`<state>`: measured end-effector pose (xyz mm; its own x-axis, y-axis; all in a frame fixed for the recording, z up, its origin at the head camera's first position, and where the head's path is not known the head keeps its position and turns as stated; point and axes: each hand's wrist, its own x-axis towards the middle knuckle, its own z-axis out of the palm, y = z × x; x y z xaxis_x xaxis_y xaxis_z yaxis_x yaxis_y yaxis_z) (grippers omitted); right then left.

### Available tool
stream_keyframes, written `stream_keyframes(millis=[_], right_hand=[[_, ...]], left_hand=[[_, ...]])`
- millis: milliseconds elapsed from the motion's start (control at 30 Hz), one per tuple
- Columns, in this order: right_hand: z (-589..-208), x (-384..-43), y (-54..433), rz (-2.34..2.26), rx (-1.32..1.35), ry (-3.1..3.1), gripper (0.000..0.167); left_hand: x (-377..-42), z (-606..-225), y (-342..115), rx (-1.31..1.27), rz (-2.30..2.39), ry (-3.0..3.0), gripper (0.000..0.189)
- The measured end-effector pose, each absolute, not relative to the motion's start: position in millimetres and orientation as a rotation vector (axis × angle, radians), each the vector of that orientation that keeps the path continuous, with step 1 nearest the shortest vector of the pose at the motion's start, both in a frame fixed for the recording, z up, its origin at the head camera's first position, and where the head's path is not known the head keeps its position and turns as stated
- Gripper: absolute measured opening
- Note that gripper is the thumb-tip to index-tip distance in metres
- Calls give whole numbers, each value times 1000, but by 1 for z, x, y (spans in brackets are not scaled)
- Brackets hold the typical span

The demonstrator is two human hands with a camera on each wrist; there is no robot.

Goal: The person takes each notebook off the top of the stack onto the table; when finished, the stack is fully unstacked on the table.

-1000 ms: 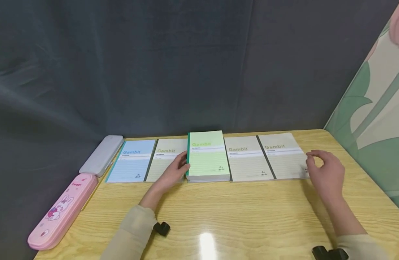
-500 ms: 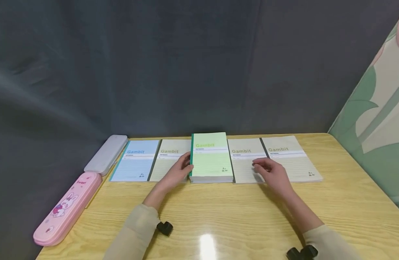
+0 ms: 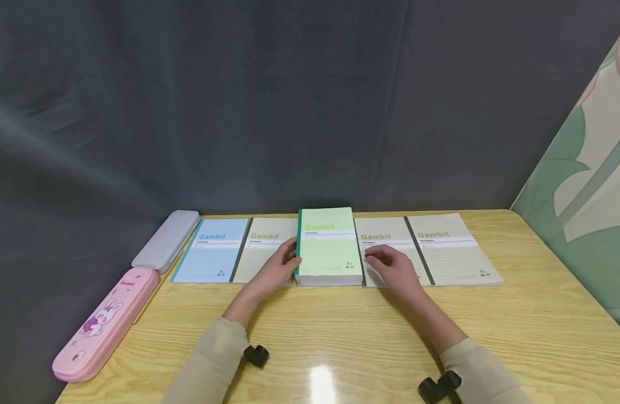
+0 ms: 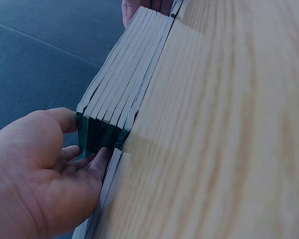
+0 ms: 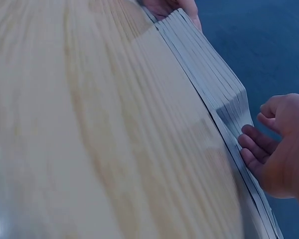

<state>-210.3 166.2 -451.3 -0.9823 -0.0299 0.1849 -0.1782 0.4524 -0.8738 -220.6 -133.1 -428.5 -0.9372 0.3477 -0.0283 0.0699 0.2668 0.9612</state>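
Observation:
A stack of notebooks with a green-covered one on top stands at the middle of the table's back edge. My left hand rests against its left side. In the left wrist view the thumb touches the upper corner of the green spines, and the other fingers lie loosely bent beside them. Just right of the stack, my right hand hovers over a grey-beige notebook, holding nothing. Its loosely bent fingers are close to the stack's side in the right wrist view, fingertips near the lower edge.
Left of the stack lie another beige notebook and a blue one. A further beige notebook is at the right. A white case and a pink rabbit pencil case line the left edge. A dark curtain hangs behind.
My right hand has moved left, from the far right notebook to beside the stack. My left hand has stayed at the stack's left side. The view has shifted slightly.

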Motion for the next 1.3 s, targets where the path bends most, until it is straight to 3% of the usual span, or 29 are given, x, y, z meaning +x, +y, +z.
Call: stream_keyframes(millis=[467, 1300], right_hand=[[-453, -209, 142, 1696, 122, -2538, 26], [-448, -210, 151, 1617, 113, -2591, 23]], left_hand=[[-235, -454, -137, 408, 1730, 2319, 62], [-237, -456, -138, 402, 1701, 2365, 61]])
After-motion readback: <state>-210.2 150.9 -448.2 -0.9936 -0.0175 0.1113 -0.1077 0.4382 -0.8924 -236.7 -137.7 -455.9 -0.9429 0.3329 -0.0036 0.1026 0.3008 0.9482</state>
